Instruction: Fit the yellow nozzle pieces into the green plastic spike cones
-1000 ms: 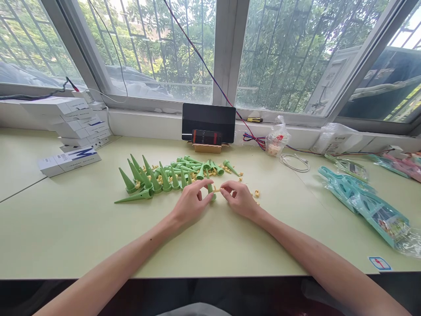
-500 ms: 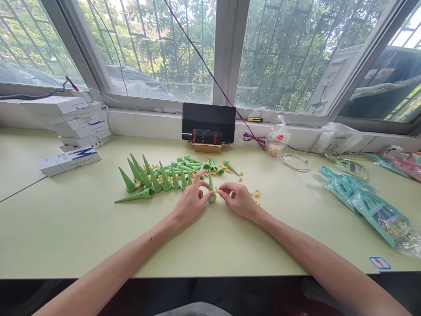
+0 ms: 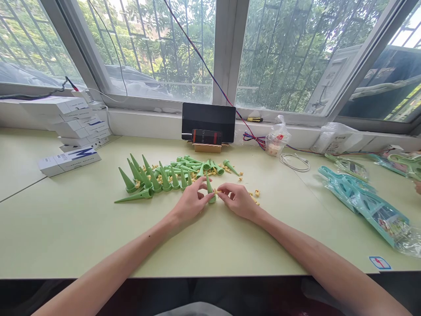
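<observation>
My left hand (image 3: pixel 192 199) is closed around a green plastic spike (image 3: pixel 209 186), which stands on its wide base and leans a little left. Against the spike's right side, my right hand (image 3: pixel 238 199) pinches a small yellow plastic piece (image 3: pixel 215 191) between thumb and fingers. To the left, several green spikes (image 3: pixel 154 179) stand in rows, with one spike (image 3: pixel 134 196) lying in front of them. More green spikes (image 3: pixel 187 164) lie heaped behind my left hand, mixed with small yellow pieces. A few loose yellow pieces (image 3: pixel 257 193) rest just beyond my right hand.
A tablet (image 3: pixel 208 116) and a phone (image 3: pixel 206 137) stand at the window. White boxes (image 3: pixel 70 160) are stacked at left. Turquoise packaged tools (image 3: pixel 365 204), a coiled white cable (image 3: pixel 294 162) and a plastic bag (image 3: pixel 276 138) lie at right. Another person's hand (image 3: pixel 417 187) shows at the right edge.
The spike in my left hand has tipped leftward and my left fingers have come down onto it. At the far right, a green packaged item and another person's hand have appeared.
</observation>
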The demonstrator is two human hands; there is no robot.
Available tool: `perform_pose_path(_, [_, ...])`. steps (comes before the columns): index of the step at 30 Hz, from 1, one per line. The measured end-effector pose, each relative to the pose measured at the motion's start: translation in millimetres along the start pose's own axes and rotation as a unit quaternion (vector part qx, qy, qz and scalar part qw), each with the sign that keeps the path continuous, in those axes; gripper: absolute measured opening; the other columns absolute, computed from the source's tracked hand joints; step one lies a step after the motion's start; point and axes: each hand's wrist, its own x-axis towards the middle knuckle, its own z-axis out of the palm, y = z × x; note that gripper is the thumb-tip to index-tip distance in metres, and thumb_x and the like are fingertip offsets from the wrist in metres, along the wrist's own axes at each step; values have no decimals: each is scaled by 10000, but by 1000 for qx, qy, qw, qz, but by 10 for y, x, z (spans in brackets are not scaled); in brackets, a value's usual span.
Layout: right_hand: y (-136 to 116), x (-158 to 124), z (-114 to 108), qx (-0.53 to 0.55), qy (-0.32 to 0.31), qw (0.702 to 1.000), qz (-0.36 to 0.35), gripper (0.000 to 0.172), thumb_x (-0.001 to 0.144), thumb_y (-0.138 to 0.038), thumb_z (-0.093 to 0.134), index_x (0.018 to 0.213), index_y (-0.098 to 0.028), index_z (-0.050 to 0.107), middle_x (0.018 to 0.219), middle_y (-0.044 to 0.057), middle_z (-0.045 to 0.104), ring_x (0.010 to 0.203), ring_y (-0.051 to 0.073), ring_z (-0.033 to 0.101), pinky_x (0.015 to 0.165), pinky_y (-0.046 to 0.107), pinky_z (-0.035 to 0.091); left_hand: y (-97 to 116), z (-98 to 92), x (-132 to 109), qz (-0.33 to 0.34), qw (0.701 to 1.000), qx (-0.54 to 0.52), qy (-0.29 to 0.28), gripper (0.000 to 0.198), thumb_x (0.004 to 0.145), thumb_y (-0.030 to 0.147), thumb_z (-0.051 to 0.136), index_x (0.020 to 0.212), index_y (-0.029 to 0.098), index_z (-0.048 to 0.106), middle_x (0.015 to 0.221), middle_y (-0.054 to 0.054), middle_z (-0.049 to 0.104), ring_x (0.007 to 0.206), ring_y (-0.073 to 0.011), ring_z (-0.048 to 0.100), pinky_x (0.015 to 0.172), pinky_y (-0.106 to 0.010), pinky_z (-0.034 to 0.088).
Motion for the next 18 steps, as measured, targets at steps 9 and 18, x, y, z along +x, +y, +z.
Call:
perform_pose_path(9, [25,7,-3,1,3,1000,-1,135,936,-262,552,951,-193,667,898,37,712,720,145,617,610,260,474,9,-4,-4,14,1000,-4,7,327,886,404,567,1147,213,517,1012,-37,663,449,-34,456,444,-201,383])
perform_pose_path(18, [62,8,-2,-1,-2,1000,13,125,919,-264,578,967,-179,656,876,35,702,695,136,596,620,262,466,15,7,-2,12,999,-33,-3,238,891,386,570,1047,211,531,889,-4,613,515,-70,510,453,-207,422])
